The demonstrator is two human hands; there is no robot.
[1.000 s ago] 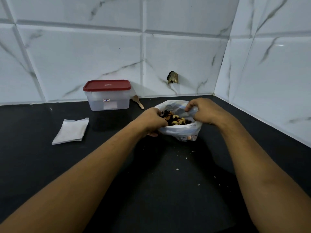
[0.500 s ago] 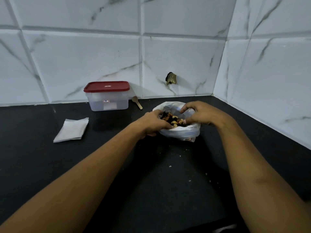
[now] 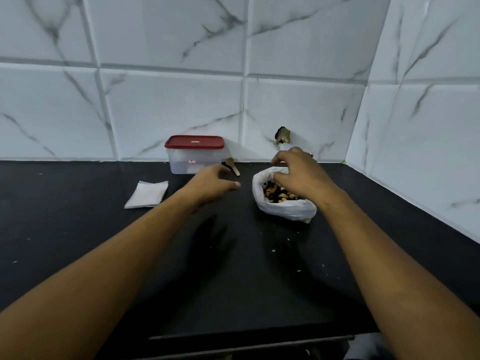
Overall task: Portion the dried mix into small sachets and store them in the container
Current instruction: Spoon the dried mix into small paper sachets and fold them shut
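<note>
A white plastic bag [image 3: 285,210] of dried nuts and fruit [image 3: 276,192] stands open on the black counter [image 3: 233,268]. My right hand [image 3: 298,172] hovers over the bag's mouth with loosely curled fingers and holds nothing. My left hand [image 3: 214,184] is off the bag, to its left, fingers relaxed, just short of a small wooden spoon [image 3: 233,165]. White sachets [image 3: 146,194] lie stacked flat further left. The clear container with a red lid [image 3: 194,154] stands shut against the wall.
Tiled walls close off the back and the right side, forming a corner behind the bag. Crumbs dot the counter in front of the bag. The counter's front edge runs along the bottom of the view.
Both hands have let go of the bag's rim. My left hand has moved left toward the spoon, and my right hand has lifted above the bag's mouth.
</note>
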